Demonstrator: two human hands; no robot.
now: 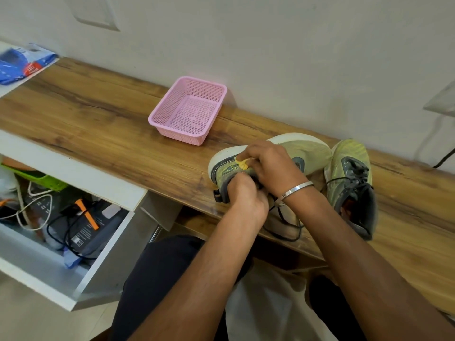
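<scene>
Lying on its side near the desk's (98,119) front edge, a shoe (307,148) is worked on by both hands, its white sole turned toward the wall and its opening toward the person. The heel end is gripped by the left hand (246,193), whose fingers are curled round the collar. This grip looks meant to keep the shoe from sliding or rolling while the other hand works. The right hand (270,163), with a bracelet (295,189) at the wrist, is laid across the upper. Its fingers are bent, and a small yellow piece (242,163) is pinched at the fingertips. Whether that piece is a tab of the shoe or something separate cannot be told.

A black lace (290,232) is left loose from the shoe and hangs in a loop over the desk edge, which suggests the lacing is being undone or redone. The side-lying pose probably serves that work, since the tongue and eyelets are brought within reach of both thumbs.

A second shoe (349,173) stands just beside the first, to its right, with its toe toward the wall and its laces still threaded. It is set close enough to be taken up when its turn comes. A pink basket (165,99) is placed further back on the desk, well apart from the hands. A drawer (108,254) is pulled open on the left and holds cables and small devices. A blue packet (19,62) lies at the far left end.
</scene>
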